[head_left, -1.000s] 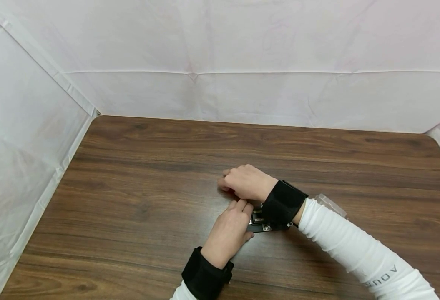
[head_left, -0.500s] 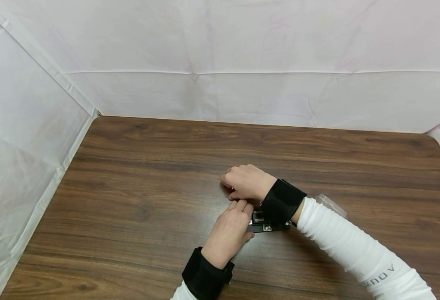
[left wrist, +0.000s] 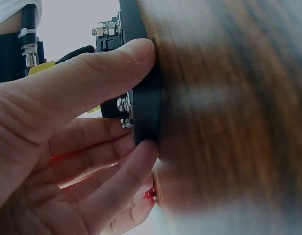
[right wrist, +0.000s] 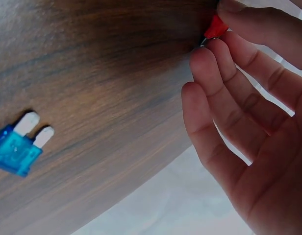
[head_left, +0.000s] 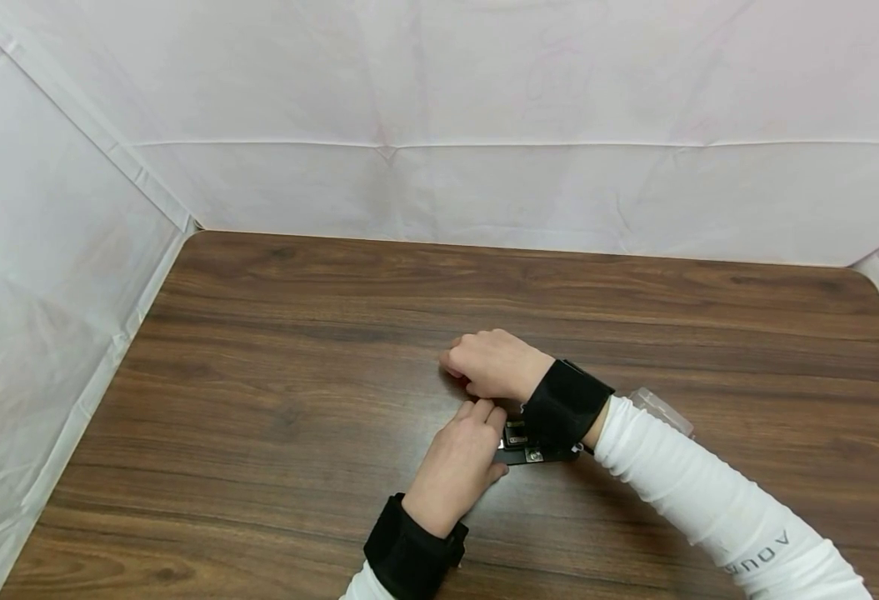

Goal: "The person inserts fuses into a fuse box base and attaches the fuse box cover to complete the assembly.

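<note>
My left hand (head_left: 457, 458) grips the left end of a black fuse block (head_left: 514, 456), with thumb and a finger on its base edge. In the left wrist view, bolts and nuts (left wrist: 124, 104) stand on the black base, which lies flat on the table. Just beyond the left fingertips, my right hand (head_left: 501, 365) is low over the table. Its thumb and fingertips pinch a small red blade fuse (right wrist: 216, 27), mostly hidden, with a bit of metal showing. A blue blade fuse (right wrist: 16, 149) lies on the table in the right wrist view. The right wristband covers much of the block.
A clear plastic box (head_left: 662, 410) stands partly behind the right sleeve. The brown wooden table (head_left: 297, 333) meets white cloth walls (head_left: 484, 192) at its back and left edges.
The right fingertips have drawn in slightly to the right, with small shifts of thumb and index finger. My left hand and the fuse block have stayed in place.
</note>
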A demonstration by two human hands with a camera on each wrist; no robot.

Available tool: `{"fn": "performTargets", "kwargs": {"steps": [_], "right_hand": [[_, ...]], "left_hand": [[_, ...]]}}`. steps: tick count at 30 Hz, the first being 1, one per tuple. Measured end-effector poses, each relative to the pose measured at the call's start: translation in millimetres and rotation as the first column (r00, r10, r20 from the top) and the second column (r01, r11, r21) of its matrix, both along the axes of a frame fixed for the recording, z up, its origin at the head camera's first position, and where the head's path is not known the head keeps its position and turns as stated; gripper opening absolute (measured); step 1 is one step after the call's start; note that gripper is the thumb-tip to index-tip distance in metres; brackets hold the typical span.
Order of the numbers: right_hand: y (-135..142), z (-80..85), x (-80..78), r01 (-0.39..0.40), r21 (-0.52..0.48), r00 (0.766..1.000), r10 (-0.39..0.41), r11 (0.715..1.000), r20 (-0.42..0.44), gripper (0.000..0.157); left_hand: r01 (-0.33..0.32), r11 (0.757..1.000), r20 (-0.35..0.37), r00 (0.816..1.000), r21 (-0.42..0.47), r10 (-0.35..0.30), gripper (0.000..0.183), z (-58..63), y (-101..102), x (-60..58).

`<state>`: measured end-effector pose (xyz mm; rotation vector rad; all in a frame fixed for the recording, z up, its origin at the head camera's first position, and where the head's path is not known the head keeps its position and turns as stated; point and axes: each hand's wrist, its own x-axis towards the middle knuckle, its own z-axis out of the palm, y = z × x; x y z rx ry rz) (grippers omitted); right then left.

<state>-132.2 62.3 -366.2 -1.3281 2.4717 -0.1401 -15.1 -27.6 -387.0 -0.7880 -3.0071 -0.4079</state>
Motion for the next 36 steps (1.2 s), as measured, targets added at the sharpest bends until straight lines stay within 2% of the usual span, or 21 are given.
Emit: {"fn": "performTargets", "kwargs": {"steps": [13, 36], "right_hand": [[2, 5.8, -0.2, -0.007, -0.028, 0.999, 0.008, 1.000, 0.039, 0.013], [13, 4.6, -0.9, -0.006, -0.103, 0.999, 0.001, 0.995, -0.048, 0.016]], "left_hand": [[-0.006, 1.000, -0.001, 1.000, 0.010, 0.006, 0.045, -0.7, -2, 0.1], [0.000, 0.999, 0.005, 1.000, 0.034, 0.000, 0.044, -1.0, 0, -2.3]]}}
